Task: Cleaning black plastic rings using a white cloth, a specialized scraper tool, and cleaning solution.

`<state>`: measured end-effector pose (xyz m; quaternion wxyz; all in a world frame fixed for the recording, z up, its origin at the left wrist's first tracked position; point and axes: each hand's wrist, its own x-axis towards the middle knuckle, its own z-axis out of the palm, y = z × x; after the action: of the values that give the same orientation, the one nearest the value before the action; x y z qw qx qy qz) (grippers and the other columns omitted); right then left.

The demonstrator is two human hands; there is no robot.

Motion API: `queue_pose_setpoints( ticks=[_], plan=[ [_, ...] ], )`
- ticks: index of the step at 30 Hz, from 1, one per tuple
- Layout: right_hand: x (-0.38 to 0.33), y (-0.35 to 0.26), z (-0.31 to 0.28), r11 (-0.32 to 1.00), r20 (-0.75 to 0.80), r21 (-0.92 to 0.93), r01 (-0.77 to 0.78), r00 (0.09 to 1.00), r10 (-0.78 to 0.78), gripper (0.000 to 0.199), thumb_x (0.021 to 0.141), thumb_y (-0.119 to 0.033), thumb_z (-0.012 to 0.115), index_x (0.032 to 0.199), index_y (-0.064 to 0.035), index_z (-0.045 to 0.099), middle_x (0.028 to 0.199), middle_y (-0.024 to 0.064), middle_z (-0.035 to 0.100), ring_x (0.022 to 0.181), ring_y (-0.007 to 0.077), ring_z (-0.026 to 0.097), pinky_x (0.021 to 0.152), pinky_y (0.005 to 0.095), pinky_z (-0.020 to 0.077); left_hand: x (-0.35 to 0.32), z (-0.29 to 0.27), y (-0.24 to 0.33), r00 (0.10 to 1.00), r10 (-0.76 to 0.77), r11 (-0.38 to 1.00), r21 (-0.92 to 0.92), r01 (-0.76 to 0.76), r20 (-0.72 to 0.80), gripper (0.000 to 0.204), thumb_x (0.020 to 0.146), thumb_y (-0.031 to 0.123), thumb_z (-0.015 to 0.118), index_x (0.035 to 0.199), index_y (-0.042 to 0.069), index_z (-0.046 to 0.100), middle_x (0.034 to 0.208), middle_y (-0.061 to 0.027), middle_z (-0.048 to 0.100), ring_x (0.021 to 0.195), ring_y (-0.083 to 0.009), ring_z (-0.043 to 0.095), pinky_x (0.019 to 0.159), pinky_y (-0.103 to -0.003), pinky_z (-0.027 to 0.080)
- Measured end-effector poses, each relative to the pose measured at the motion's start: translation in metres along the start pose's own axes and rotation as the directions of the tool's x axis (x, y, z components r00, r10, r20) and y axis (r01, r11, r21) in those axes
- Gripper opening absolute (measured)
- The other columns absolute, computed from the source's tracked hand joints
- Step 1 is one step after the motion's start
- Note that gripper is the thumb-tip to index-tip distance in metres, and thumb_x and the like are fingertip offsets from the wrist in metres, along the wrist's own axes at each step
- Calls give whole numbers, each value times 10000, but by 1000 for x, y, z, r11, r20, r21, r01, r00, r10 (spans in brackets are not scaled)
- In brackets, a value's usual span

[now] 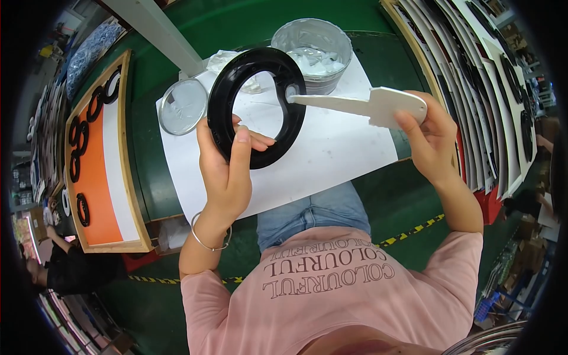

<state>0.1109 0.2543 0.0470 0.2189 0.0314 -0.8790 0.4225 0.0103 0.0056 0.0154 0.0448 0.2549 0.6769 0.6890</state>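
Two hands work at frame centre: left hand (pixel 228 168) grips a black ring (pixel 257 106) upright; right hand (pixel 429 139) pinches a white spatula (pixel 367 105), its tip touching the ring's inner edge.

A glossy black ring (pixel 257 106) is held over a white sheet of paper (pixel 331 151), and a plain white flat tool (pixel 370 105) is seen beside it. The table (pixel 195 29) is covered in dark green. A silver-grey bucket (pixel 312 44) with white paste inside is placed at the back, and a clear round lid (pixel 183 106) with a silver rim is seen near it. The wooden tray (pixel 127 154) is lined in orange and white, with smaller black rings (pixel 83 209) on it. The floor is marked by a yellow and black striped tape (pixel 414 228). A pink shirt (pixel 331 296) and blue jeans (pixel 313 216) are worn.
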Motion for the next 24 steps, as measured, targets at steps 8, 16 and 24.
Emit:
queue_pose_setpoints(
  ticks=[8,16,24],
  plan=[
    [0,26,33,351,230,780,-518,759,609,354,850,-138,512,1168,-6,430,1006,81,573,897,139,573,761,255,465,1,-1,-3,999,4,1000,2,-4,-33,166,898,79,380,1025,-19,336,702,-99,531,679,-170,583,685,-264,446],
    [21,42,26,462,13,831,-311,840,542,397,865,-135,484,1225,-11,375,1056,104,550,910,174,572,798,273,462,5,-18,-5,987,-133,958,-267,104,-93,164,899,122,373,1015,7,359,627,-77,504,664,-207,591,684,-295,463],
    [42,45,-7,575,168,-616,538,803,-571,200,728,-17,555,913,-54,620,968,117,608,851,254,606,710,290,495,4,-28,-5,980,-173,917,-377,126,-94,169,898,130,375,1021,15,378,629,-78,502,669,-218,588,696,-320,470]
  ],
)
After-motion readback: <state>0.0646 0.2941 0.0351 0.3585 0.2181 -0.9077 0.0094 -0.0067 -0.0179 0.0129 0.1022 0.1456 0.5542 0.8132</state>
